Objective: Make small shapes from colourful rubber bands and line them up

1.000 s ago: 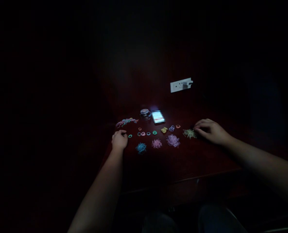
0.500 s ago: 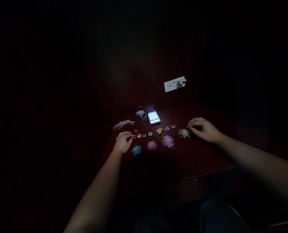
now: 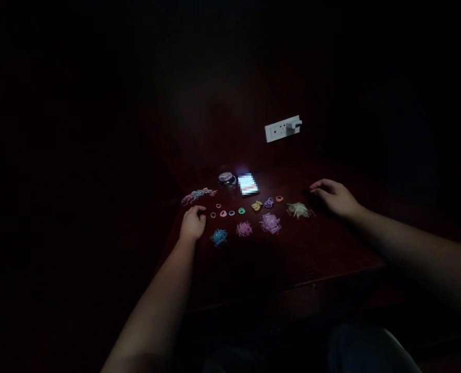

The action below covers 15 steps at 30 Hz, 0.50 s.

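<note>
My left hand (image 3: pixel 193 224) rests on the table at the left end of a row of small coloured elastic bands, forefinger stretched out, thumb apart from it, nothing visible in it. Nearest to it is a dull greenish band (image 3: pixel 213 215). Behind that hand lies a heap of mixed bands (image 3: pixel 198 195). My right hand (image 3: pixel 337 198) is beyond the right end of a pale yellow pile of bands (image 3: pixel 299 210), not touching it. Its thumb and forefinger are slightly apart; no band shows between them, though the fingertips are dim. Blue (image 3: pixel 219 237), pink (image 3: pixel 244 228) and lilac (image 3: pixel 270 223) piles lie in front.
A lidded clear jar (image 3: pixel 226 180) and a lit phone (image 3: pixel 248 184) stand at the back of the dark red table (image 3: pixel 292 259). A white socket plate (image 3: pixel 283 129) with a plug is on the wall. The surroundings are very dark.
My left hand reached right to the row of bands, then drew back left. The green band beside it earlier no longer shows. My right hand has moved away from the yellow pile, to the right.
</note>
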Each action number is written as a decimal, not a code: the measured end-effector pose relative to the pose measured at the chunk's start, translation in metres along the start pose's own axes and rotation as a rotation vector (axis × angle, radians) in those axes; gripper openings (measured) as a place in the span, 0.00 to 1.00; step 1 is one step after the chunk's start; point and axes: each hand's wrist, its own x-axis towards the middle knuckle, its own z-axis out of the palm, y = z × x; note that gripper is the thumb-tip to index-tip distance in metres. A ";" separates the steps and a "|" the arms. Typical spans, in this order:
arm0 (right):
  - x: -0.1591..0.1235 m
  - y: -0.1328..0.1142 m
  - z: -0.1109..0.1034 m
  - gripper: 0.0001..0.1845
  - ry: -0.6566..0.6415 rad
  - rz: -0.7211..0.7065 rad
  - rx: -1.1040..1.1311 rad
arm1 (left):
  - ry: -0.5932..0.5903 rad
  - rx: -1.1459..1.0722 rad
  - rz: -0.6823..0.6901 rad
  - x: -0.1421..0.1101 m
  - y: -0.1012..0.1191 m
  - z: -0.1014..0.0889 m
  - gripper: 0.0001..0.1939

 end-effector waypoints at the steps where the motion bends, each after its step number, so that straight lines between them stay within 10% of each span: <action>1: 0.000 0.000 0.000 0.10 -0.001 -0.002 0.015 | 0.011 0.001 -0.039 0.001 -0.002 0.000 0.15; 15: 0.002 0.002 0.004 0.08 -0.081 -0.091 -0.106 | -0.018 0.225 -0.243 -0.007 -0.002 -0.011 0.13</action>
